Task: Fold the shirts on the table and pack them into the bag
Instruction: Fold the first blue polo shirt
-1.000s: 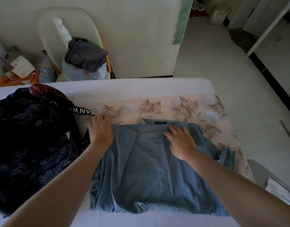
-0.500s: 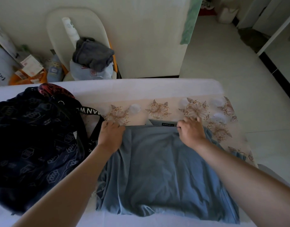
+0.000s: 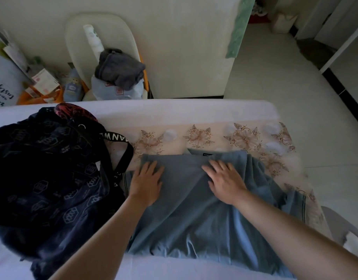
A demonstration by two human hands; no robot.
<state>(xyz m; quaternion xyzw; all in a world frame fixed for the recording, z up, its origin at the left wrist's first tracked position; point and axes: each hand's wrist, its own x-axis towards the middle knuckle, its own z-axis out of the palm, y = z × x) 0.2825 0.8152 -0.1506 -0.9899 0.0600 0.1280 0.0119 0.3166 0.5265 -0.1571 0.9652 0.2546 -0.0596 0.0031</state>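
**Mia:** What are the person's hands doing now?

**Tom:** The left hand (image 3: 146, 181) and the right hand (image 3: 224, 182) both lie flat on the blue shirt (image 3: 194, 221), with fingers straight and spread; they hold nothing; they only press down on the cloth.

**Mia:** Was it like that a moment ago?

**Tom:** No; half a second ago both hands were up at the top edge by the collar, fingers curled on the cloth; now they have let go and slid a little toward the person.

**Mia:** What does that mean?

**Tom:** It looks like the top edge has been pulled straight and the person is smoothing the shirt flat; the left side seems folded in already, but the right sleeve (image 3: 295, 201) sticks out to the side.

**Mia:** Where is the shirt?

**Tom:** It lies on the table (image 3: 174, 112), partly on the flowered cloth (image 3: 245, 138), with its collar tag (image 3: 207, 155) on the far side; the dark bag (image 3: 44, 174) sits just beside it on the left, its strap right by the shirt's edge.

**Mia:** Is it ready for the bag?

**Tom:** Not yet; it is wide, and wrinkled at the near end; most likely the right side gets folded in next.
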